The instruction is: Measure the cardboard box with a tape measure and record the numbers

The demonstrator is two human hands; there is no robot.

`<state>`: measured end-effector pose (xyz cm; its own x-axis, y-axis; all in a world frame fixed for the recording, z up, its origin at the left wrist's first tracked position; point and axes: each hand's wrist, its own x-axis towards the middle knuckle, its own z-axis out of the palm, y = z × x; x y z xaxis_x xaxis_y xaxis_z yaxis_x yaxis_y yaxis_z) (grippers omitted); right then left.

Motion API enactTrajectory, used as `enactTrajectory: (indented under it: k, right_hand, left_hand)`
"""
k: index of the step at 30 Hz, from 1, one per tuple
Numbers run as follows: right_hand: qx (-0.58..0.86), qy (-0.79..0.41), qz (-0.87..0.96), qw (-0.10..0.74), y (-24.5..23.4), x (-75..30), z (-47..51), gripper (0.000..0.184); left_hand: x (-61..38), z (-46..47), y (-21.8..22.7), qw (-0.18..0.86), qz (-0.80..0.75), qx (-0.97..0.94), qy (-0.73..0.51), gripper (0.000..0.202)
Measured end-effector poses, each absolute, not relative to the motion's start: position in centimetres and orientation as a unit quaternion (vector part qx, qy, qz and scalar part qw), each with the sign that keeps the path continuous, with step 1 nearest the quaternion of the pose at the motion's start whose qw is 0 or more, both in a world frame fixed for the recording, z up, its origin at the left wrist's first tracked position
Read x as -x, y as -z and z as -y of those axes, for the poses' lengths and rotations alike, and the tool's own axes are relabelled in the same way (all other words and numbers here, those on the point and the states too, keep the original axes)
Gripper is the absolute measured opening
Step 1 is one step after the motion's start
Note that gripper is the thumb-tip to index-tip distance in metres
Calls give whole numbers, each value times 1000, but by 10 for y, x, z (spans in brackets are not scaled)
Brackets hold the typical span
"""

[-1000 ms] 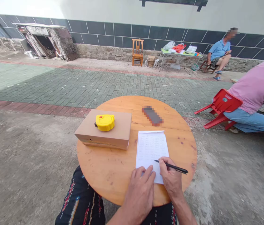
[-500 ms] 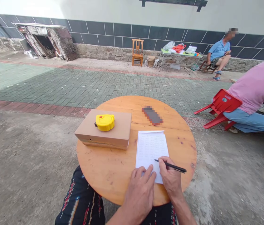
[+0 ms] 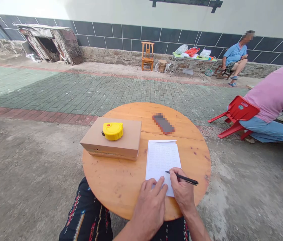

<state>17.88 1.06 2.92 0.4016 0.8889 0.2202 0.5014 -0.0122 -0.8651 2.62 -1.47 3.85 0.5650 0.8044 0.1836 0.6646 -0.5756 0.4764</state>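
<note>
A white sheet of paper (image 3: 162,159) lies on the round wooden table (image 3: 116,180) in front of me. My left hand (image 3: 150,206) rests flat on the paper's lower left corner, fingers spread. My right hand (image 3: 183,192) is closed round a black pen (image 3: 183,179), whose tip touches the lower part of the sheet. To the left sits a cardboard box (image 3: 128,142) with a yellow tape measure (image 3: 112,131) on top. A dark flat object (image 3: 163,123) lies at the far side of the table.
A person in a pink top sits on a red plastic stool (image 3: 235,113) at the right. Further back, another person sits by a small folding table (image 3: 194,58) with bags, next to a wooden chair (image 3: 147,55). Paved ground surrounds the table.
The back end of the pen has shifted slightly left as my right hand moves over the paper. My left hand has stayed in place.
</note>
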Motion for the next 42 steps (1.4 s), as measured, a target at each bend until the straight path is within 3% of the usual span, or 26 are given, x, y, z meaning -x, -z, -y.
enactTrajectory:
  k: [8, 22, 42]
  right_hand:
    - [684, -241, 478, 495, -29, -180, -10, 30]
    - [695, -213, 448, 521, -31, -181, -8, 29]
    - [694, -226, 465, 501, -33, -179, -11, 29]
  left_hand:
    - [-25, 14, -38, 186, -420, -867, -193, 40]
    - [-25, 14, -39, 189, -421, -864, -203, 37]
    - [-25, 14, -40, 172, -423, -866, -204, 38]
